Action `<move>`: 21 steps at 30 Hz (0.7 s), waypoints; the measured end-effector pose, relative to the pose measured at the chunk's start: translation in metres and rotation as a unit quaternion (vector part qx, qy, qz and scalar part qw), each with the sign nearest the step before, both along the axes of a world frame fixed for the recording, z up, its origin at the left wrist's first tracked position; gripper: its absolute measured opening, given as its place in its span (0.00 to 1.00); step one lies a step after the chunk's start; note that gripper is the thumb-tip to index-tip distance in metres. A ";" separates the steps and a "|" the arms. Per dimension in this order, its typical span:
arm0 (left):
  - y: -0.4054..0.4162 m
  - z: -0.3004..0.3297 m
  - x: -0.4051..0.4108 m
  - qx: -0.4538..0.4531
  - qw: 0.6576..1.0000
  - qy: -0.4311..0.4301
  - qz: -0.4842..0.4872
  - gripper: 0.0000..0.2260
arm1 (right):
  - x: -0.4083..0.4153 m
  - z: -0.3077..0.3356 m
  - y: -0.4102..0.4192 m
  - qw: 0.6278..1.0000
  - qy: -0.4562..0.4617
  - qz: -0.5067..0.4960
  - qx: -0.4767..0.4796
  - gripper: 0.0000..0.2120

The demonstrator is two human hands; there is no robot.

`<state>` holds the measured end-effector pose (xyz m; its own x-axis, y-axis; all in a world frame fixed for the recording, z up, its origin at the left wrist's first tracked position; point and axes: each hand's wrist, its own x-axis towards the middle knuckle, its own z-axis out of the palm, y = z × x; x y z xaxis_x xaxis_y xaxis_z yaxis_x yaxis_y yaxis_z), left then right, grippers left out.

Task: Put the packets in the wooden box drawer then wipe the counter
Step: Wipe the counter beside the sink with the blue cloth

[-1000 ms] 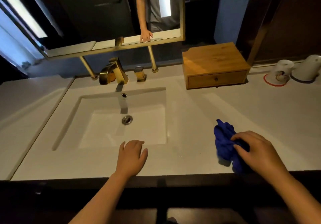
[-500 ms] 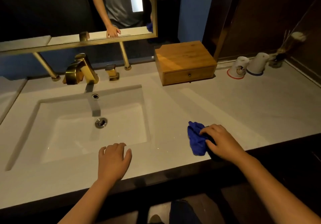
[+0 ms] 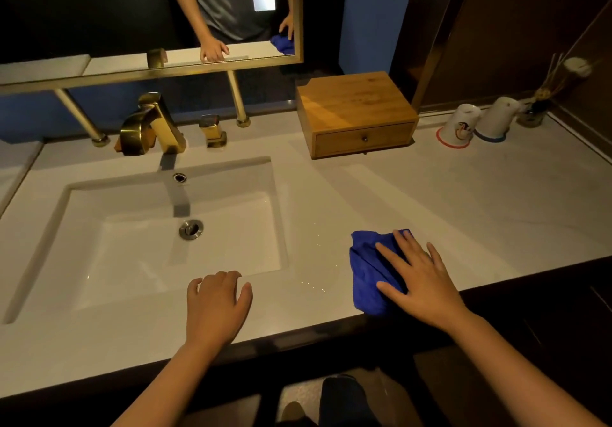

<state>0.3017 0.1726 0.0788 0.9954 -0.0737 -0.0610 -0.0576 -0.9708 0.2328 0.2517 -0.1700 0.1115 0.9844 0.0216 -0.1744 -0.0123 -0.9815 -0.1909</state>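
A person's right hand [image 3: 422, 281] is pressing flat, fingers spread, on a blue cloth [image 3: 371, 271] near the counter's [image 3: 480, 214] front edge. The left hand [image 3: 215, 304] is resting open beside the sink [image 3: 159, 238], holding nothing. No packets are showing; the wooden box [image 3: 356, 112] drawer is closed. Wiping well probably means even pressure and overlapping strokes.

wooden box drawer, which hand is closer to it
Right. The right hand lies flat on the blue cloth, in front of the wooden box; the left hand rests by the sink.
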 end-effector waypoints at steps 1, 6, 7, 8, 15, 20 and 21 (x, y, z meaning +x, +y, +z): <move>0.000 0.000 0.000 0.000 1.000 0.000 0.000 0.18 | 0.003 -0.003 0.004 1.000 -0.008 -0.016 0.010 0.39; 0.001 0.000 0.000 -0.002 1.000 -0.007 -0.001 0.20 | 0.015 -0.025 0.030 0.995 0.004 -0.094 -0.025 0.46; 0.001 0.000 0.001 -0.004 1.000 -0.007 -0.001 0.21 | 0.015 -0.025 0.035 0.992 0.000 -0.121 -0.022 0.46; 0.001 0.000 0.001 -0.004 1.000 -0.008 -0.002 0.21 | 0.014 -0.025 0.042 0.989 -0.002 -0.147 -0.019 0.47; 0.000 -0.004 0.000 -0.001 1.000 -0.004 -0.006 0.20 | 0.014 -0.030 0.103 0.982 -0.024 -0.188 -0.004 0.49; 0.001 -0.008 0.000 0.006 1.000 0.002 -0.006 0.20 | 0.037 -0.041 0.148 0.988 -0.089 -0.119 -0.036 0.35; 0.001 -0.009 0.000 0.007 1.000 0.004 -0.006 0.20 | 0.045 -0.042 0.155 0.990 -0.089 -0.102 -0.035 0.33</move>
<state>0.3020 0.1732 0.0702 0.9938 -0.0852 -0.0709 -0.0677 -0.9731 0.2201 0.2966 -0.0150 0.0691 0.9825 -0.1862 0.0084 -0.1833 -0.9733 -0.1385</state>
